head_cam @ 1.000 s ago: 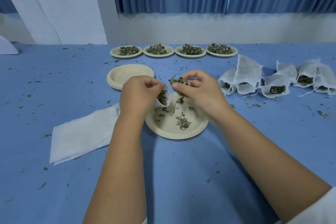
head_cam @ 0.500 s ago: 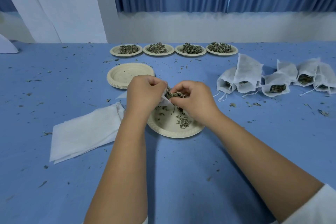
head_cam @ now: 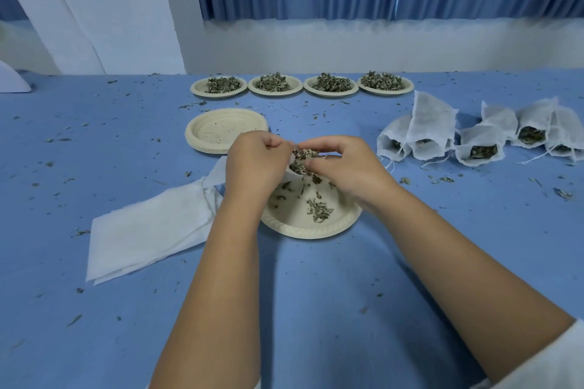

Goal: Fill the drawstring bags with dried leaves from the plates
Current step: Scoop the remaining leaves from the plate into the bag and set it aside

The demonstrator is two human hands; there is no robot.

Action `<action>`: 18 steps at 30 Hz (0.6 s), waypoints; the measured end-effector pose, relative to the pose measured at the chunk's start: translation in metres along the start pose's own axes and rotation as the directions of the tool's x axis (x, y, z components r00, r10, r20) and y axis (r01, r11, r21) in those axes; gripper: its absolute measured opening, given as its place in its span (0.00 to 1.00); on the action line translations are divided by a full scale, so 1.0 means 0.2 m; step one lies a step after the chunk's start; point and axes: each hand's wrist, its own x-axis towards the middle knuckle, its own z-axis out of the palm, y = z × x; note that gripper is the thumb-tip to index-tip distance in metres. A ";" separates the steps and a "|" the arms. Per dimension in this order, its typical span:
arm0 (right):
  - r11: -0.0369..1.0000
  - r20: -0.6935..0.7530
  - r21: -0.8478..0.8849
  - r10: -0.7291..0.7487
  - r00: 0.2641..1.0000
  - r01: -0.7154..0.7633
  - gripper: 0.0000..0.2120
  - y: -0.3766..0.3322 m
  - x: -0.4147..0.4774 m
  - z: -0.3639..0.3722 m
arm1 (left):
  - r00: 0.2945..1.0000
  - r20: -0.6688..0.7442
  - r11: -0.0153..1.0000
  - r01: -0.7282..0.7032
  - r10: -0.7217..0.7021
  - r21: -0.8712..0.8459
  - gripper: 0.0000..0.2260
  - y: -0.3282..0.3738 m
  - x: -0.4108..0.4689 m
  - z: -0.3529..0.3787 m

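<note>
Drawstring bag (head_cam: 293,179) gripped in left hand (head_cam: 254,164) above plate (head_cam: 316,232), right hand (head_cam: 349,167) pinching dried leaves (head_cam: 303,157) at its mouth, filled bags (head_cam: 477,148) lying at right on table (head_cam: 316,294)

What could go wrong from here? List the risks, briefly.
1. The right hand crams dried leaves into the bag that the left hand pinches open; some may fall, though the plate beneath should catch most.
2. The filled bags on the right lie with mouths open; a brush from the right forearm could spill them.
</note>
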 end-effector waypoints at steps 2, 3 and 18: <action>0.999 -0.044 0.033 0.029 0.999 -0.027 0.14 0.00 0.00 0.01 | 1.000 0.003 1.000 0.003 -0.003 -0.005 0.09 0.00 0.00 0.00; 0.995 -0.053 0.091 0.054 0.997 -0.049 0.15 0.01 0.00 0.02 | 1.000 0.002 1.000 0.000 0.000 -0.002 0.09 0.00 0.00 0.00; 0.994 -0.009 -0.039 -0.102 0.995 0.101 0.06 0.03 -0.01 0.05 | 1.000 -0.007 0.997 0.018 -0.018 -0.071 0.07 -0.01 0.02 -0.01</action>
